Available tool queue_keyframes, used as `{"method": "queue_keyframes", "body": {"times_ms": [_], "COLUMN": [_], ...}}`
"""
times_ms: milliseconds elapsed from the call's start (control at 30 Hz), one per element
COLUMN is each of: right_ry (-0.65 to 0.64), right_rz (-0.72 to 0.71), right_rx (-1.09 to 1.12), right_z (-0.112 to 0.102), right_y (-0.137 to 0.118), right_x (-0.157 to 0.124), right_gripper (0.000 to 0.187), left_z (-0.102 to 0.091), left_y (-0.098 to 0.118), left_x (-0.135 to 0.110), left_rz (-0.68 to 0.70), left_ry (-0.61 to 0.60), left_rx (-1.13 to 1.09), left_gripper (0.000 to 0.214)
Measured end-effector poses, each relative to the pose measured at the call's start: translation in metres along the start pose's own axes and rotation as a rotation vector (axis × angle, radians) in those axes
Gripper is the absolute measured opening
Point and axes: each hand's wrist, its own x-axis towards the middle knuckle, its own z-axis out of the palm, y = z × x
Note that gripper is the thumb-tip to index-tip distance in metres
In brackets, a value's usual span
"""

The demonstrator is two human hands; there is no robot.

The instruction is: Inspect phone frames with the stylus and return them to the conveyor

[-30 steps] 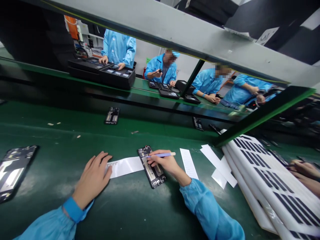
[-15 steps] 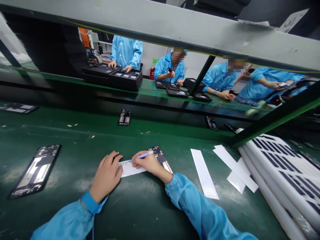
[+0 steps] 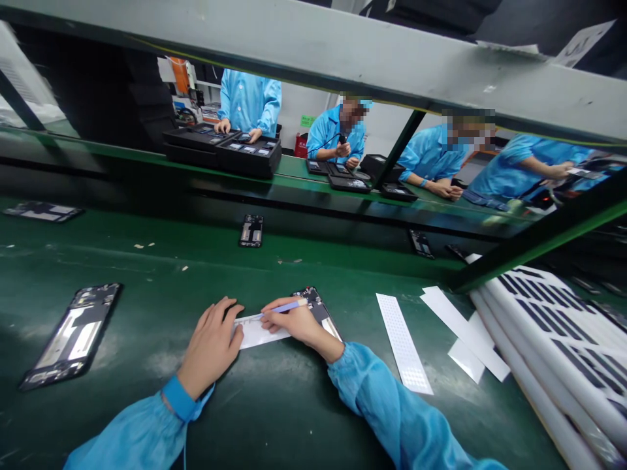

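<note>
My right hand [image 3: 291, 321] is closed round a slim purple pen-like tool [image 3: 292, 305] with a pale end; its tip is hidden by my fingers. The hand rests over the right part of a white sticker sheet [image 3: 262, 333], which has small marks along its upper edge. My left hand [image 3: 210, 346], fingers spread and lying flat, touches the sheet's left end and wears a blue wrist strap [image 3: 177, 397]. Partly behind my right hand lies an opened phone [image 3: 321, 310] with its inner parts showing. Another opened phone [image 3: 73, 333] lies to the left of my left hand.
A white sheet of small round stickers [image 3: 404, 343] and blank white strips [image 3: 463, 329] lie to the right. Beyond them are stacked white trays [image 3: 553, 346] with dark slots. Farther back sits another opened phone [image 3: 251, 230]. A green post [image 3: 529, 232] slants at the right. Co-workers sit opposite.
The whole view has shifted slightly, so things appear a little farther right. Both hands keep nearly the same place on the sheet; the purple tool is tilted slightly differently.
</note>
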Motion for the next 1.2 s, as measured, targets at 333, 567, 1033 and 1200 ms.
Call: {"method": "queue_keyframes", "body": {"times_ms": [333,567,1033,1200], "right_ry": [0.030,-0.178,-0.257,-0.263], "right_rz": [-0.079,0.067,0.073,0.026], "right_rx": [-0.064,-0.169,-0.156,-0.178], "right_z": [-0.097,-0.152,-0.164,-0.166], "right_y": [-0.027,-0.025,-0.016,-0.015], "right_x": [-0.050,-0.094,-0.100,-0.101], "right_gripper": [0.036,0.034,0.034,0.029], "left_z": [-0.005,0.007,0.016,0.017], "left_y": [0.012,0.103,0.127,0.125], "left_x": [0.003,-0.002,0.002,0.002], "left_rz": [0.076,0.353,0.506,0.513], "left_ry": [0.151,-0.029,-0.235,-0.235], "left_rx": [-0.108,-0.317,-0.275,-0.238], "left_gripper": [0.028,0.029,0.033,0.034]}}
